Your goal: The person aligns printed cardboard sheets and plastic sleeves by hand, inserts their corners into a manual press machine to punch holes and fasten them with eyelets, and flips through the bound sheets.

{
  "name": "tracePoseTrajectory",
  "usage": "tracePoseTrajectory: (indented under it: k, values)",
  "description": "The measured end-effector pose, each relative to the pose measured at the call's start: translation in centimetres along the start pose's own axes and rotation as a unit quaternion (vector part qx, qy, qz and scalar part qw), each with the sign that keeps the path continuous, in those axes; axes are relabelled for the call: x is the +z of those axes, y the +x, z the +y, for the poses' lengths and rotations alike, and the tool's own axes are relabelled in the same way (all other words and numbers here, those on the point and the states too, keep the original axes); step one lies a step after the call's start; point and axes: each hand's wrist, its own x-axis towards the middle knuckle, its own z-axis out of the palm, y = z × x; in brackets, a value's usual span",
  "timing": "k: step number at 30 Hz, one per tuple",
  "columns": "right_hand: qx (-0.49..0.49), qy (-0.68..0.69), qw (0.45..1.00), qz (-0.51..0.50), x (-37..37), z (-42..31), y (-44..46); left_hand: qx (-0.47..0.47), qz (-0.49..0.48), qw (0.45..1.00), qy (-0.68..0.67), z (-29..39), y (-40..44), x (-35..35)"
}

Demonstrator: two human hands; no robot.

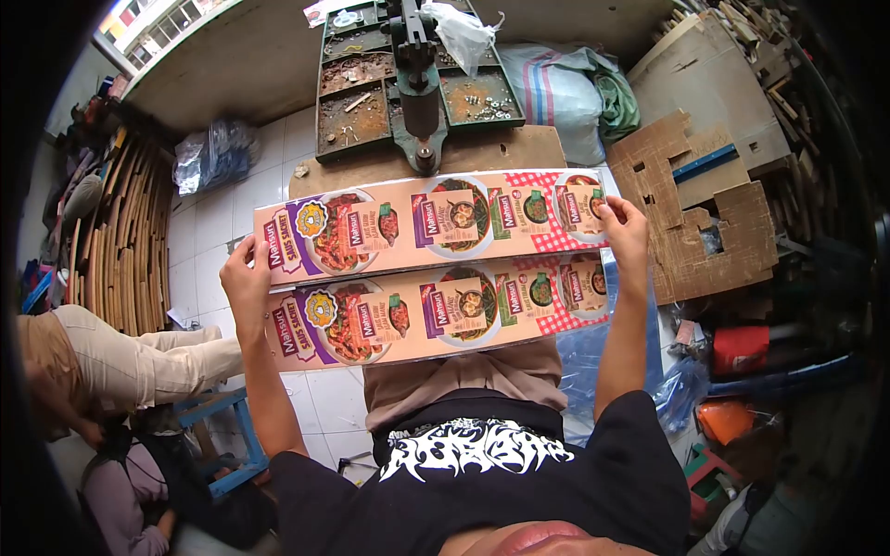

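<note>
My left hand (247, 276) pinches the left end of a long printed cardboard strip (403, 243), its thumb near the front face. At the strip's other end, my right hand (625, 230) grips the upper right edge between thumb and fingers. Sauce packets and food bowls are printed on it. A second, matching printed strip (417, 343) lies just below, above my lap; what supports it is hidden. The upper strip's far edge is close to the foot of a dark green hand press (422, 116).
Compartment trays (357, 72) with small metal parts flank the press, which stands on a wooden board (547, 144). Cut cardboard sheets (691, 208) lean at right near a woven sack (556, 97). Stacked boards (120, 246) and another person (139, 357) are at left.
</note>
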Motion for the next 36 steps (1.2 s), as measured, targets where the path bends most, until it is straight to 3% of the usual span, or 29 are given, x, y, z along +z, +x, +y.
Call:
tracePoseTrajectory:
  k: [2,5,10,15,19,22,29,32,36]
  values:
    - [-0.027,-0.118,0.992,0.031,0.1,-0.5,-0.7,0.037,0.031,0.996,0.081,0.8,-0.5,0.0]
    - [-0.065,-0.209,0.975,0.049,0.1,-1.7,-1.4,0.064,0.041,0.993,0.090,0.6,-0.6,0.2]
    - [-0.049,-0.230,0.971,0.033,0.1,-2.9,-1.4,0.036,0.023,0.998,0.054,1.0,-0.7,-0.1]
    - [0.035,-0.106,0.994,0.005,0.2,-1.4,0.5,0.033,0.016,0.998,0.045,0.4,-0.5,-0.1]
    - [0.028,-0.028,0.999,-0.009,0.1,-0.9,1.1,0.039,-0.001,0.998,0.049,0.2,-0.2,-0.3]
    - [0.059,0.143,0.988,-0.023,-0.4,-1.6,1.5,0.007,-0.030,0.999,0.015,0.3,0.3,-0.6]
    - [-0.012,0.312,0.949,-0.045,-2.8,-3.7,0.0,-0.005,-0.026,0.998,-0.063,-1.9,1.3,0.0]
    - [-0.128,0.383,0.914,-0.026,-3.8,-6.8,-2.5,0.009,0.006,0.995,-0.095,-0.5,0.9,-0.7]
    - [-0.075,0.380,0.922,-0.002,-5.3,-6.0,-3.1,0.061,0.052,0.985,-0.156,2.4,0.5,-3.1]
